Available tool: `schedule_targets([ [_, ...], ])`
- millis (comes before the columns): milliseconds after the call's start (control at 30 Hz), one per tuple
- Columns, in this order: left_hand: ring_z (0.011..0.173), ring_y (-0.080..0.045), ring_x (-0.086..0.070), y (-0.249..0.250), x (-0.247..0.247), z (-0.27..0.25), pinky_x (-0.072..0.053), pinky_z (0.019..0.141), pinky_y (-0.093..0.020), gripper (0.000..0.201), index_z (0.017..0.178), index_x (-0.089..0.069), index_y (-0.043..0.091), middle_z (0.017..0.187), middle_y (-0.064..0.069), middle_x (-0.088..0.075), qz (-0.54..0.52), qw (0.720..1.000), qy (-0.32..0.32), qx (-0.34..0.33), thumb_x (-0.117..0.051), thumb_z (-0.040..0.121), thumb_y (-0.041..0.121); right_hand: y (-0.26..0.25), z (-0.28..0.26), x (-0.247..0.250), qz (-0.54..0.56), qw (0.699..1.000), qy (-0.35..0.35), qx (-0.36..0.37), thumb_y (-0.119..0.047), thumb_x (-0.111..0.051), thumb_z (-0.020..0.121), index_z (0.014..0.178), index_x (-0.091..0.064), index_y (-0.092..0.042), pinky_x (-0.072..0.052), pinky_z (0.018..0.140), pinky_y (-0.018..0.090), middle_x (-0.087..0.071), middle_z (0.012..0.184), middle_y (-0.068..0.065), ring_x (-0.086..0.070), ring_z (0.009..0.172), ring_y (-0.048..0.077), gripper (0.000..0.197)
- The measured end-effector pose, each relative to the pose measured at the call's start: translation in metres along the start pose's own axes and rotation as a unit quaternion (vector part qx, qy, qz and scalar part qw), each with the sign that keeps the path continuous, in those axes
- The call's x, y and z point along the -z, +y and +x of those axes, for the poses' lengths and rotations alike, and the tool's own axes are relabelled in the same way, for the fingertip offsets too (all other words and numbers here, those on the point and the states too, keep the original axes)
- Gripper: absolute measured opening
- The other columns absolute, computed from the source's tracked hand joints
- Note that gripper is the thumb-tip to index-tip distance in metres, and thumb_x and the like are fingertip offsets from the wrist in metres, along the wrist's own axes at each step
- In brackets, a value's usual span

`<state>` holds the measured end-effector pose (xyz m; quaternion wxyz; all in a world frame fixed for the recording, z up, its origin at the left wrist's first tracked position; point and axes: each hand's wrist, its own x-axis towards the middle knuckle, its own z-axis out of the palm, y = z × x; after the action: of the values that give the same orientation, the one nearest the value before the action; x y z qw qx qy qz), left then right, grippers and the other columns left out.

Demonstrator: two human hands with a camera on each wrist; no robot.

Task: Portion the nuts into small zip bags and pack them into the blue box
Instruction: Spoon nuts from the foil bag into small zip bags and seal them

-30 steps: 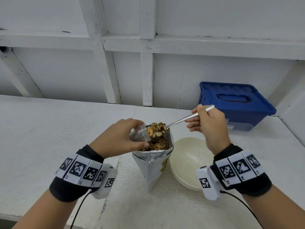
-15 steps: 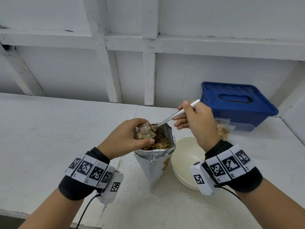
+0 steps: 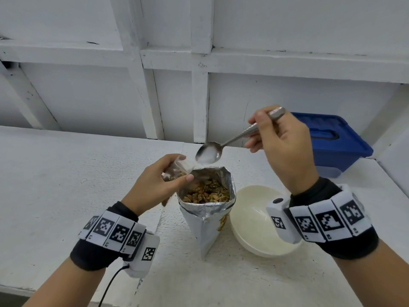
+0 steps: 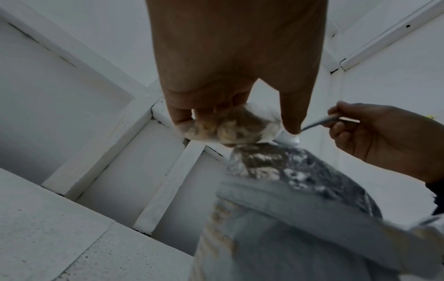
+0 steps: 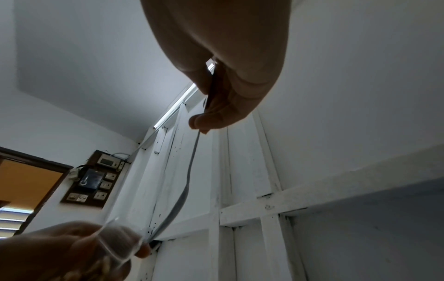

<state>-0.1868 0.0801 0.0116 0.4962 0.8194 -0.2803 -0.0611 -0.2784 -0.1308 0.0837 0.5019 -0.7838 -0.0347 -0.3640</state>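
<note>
Left hand (image 3: 155, 185) pinches small zip bag (image 3: 177, 169), part-filled, at foil nut pouch (image 3: 208, 209) on counter (image 3: 44, 173). Right hand (image 3: 281, 147) grips empty spoon (image 3: 208, 151). Blue box (image 3: 332, 140) lidded, behind. Advice: keep bag mouth wide over pouch, scoop modestly.

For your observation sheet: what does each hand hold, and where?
Left hand grips small clear zip bag around its body; right hand holds metal spoon by its handle.

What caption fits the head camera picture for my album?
Left hand holds a small zip bag of nuts while the right hand's empty spoon hovers above the foil nut bag.
</note>
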Motion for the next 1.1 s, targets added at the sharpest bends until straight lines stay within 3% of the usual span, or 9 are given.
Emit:
schedule_targets([
  [100, 0.083, -0.008, -0.061, -0.003, 0.005, 0.0, -0.049, 0.054, -0.015, 0.046, 0.109, -0.05, 0.036, 0.098, 0.006, -0.063, 0.011, 1.0, -0.012, 0.01, -0.063, 0.067, 0.05, 0.013, -0.012, -0.003, -0.064, 0.997, -0.046, -0.019, -0.021, -0.045, 0.094, 0.086, -0.055, -0.018, -0.051, 0.052, 0.016, -0.06, 0.067, -0.009, -0.062, 0.057, 0.003, 0.014],
  [167, 0.085, -0.011, -0.062, -0.004, 0.005, 0.001, -0.053, 0.052, -0.021, 0.05, 0.108, -0.05, 0.04, 0.098, 0.006, -0.063, 0.013, 0.999, -0.033, 0.018, -0.069, 0.066, 0.061, 0.023, -0.025, -0.013, -0.105, 0.989, -0.098, -0.019, -0.026, -0.046, 0.092, 0.09, -0.057, -0.021, -0.054, 0.056, 0.02, -0.063, 0.068, -0.006, -0.063, 0.062, 0.002, 0.013],
  [267, 0.087, -0.009, -0.063, -0.004, 0.004, 0.002, -0.058, 0.06, -0.041, 0.053, 0.104, -0.048, 0.046, 0.096, 0.008, -0.063, 0.023, 0.998, -0.055, 0.023, -0.058, 0.057, 0.067, 0.036, -0.041, -0.026, -0.142, 0.981, -0.132, 0.028, -0.028, -0.047, 0.094, 0.094, -0.063, -0.011, -0.052, 0.056, 0.023, -0.066, 0.065, 0.001, -0.064, 0.068, 0.006, 0.024],
  [367, 0.088, -0.009, -0.063, -0.003, 0.004, 0.002, -0.058, 0.061, -0.038, 0.055, 0.106, -0.049, 0.044, 0.095, 0.012, -0.064, 0.023, 0.997, -0.066, 0.024, -0.057, 0.056, 0.067, 0.044, -0.049, -0.036, -0.146, 0.979, -0.143, 0.022, -0.022, -0.048, 0.094, 0.092, -0.063, -0.008, -0.05, 0.057, 0.023, -0.067, 0.063, 0.004, -0.064, 0.068, 0.005, 0.021],
  [467, 0.074, -0.015, -0.066, -0.001, 0.004, 0.0, -0.057, 0.055, -0.041, 0.053, 0.106, -0.05, 0.042, 0.092, 0.007, -0.065, 0.02, 0.997, -0.068, 0.024, -0.061, 0.06, 0.063, 0.044, -0.054, -0.043, -0.122, 0.981, -0.142, -0.054, -0.019, -0.046, 0.096, 0.089, -0.06, -0.011, -0.052, 0.059, 0.02, -0.067, 0.062, 0.006, -0.064, 0.064, 0.003, 0.017],
  [667, 0.079, -0.017, -0.067, -0.002, 0.006, 0.001, -0.056, 0.061, -0.045, 0.05, 0.104, -0.048, 0.047, 0.092, 0.01, -0.066, 0.028, 0.997, -0.064, 0.019, -0.057, 0.058, 0.066, 0.042, -0.047, -0.04, -0.025, 0.973, -0.067, -0.221, -0.021, -0.042, 0.097, 0.076, -0.055, -0.02, -0.052, 0.051, 0.019, -0.064, 0.057, 0.002, -0.064, 0.053, 0.015, 0.025],
  [867, 0.087, -0.007, -0.063, -0.003, 0.005, 0.002, -0.057, 0.067, -0.028, 0.047, 0.109, -0.047, 0.044, 0.102, 0.01, -0.063, 0.053, 0.996, -0.068, 0.015, -0.065, 0.07, 0.062, 0.05, -0.038, -0.022, 0.042, 0.945, 0.011, -0.325, -0.021, -0.041, 0.098, 0.078, -0.057, -0.009, -0.052, 0.045, 0.021, -0.065, 0.057, 0.009, -0.064, 0.049, 0.018, 0.028],
  [967, 0.082, -0.001, -0.063, 0.001, 0.006, 0.002, -0.053, 0.06, -0.016, 0.042, 0.108, -0.045, 0.046, 0.103, 0.007, -0.063, 0.071, 0.994, -0.077, 0.007, -0.065, 0.072, 0.057, 0.052, -0.037, -0.014, 0.07, 0.935, 0.042, -0.345, -0.019, -0.042, 0.098, 0.078, -0.056, -0.007, -0.051, 0.044, 0.02, -0.064, 0.058, 0.01, -0.063, 0.047, 0.015, 0.027],
  [1100, 0.057, 0.011, -0.056, 0.006, 0.008, 0.002, -0.039, 0.04, -0.008, 0.046, 0.119, -0.049, 0.028, 0.101, 0.005, -0.059, 0.094, 0.992, -0.087, -0.01, -0.069, 0.078, 0.031, 0.052, -0.036, -0.003, 0.09, 0.931, 0.068, -0.347, -0.018, -0.042, 0.097, 0.076, -0.056, -0.007, -0.05, 0.042, 0.019, -0.064, 0.057, 0.008, -0.061, 0.044, 0.012, 0.027],
])
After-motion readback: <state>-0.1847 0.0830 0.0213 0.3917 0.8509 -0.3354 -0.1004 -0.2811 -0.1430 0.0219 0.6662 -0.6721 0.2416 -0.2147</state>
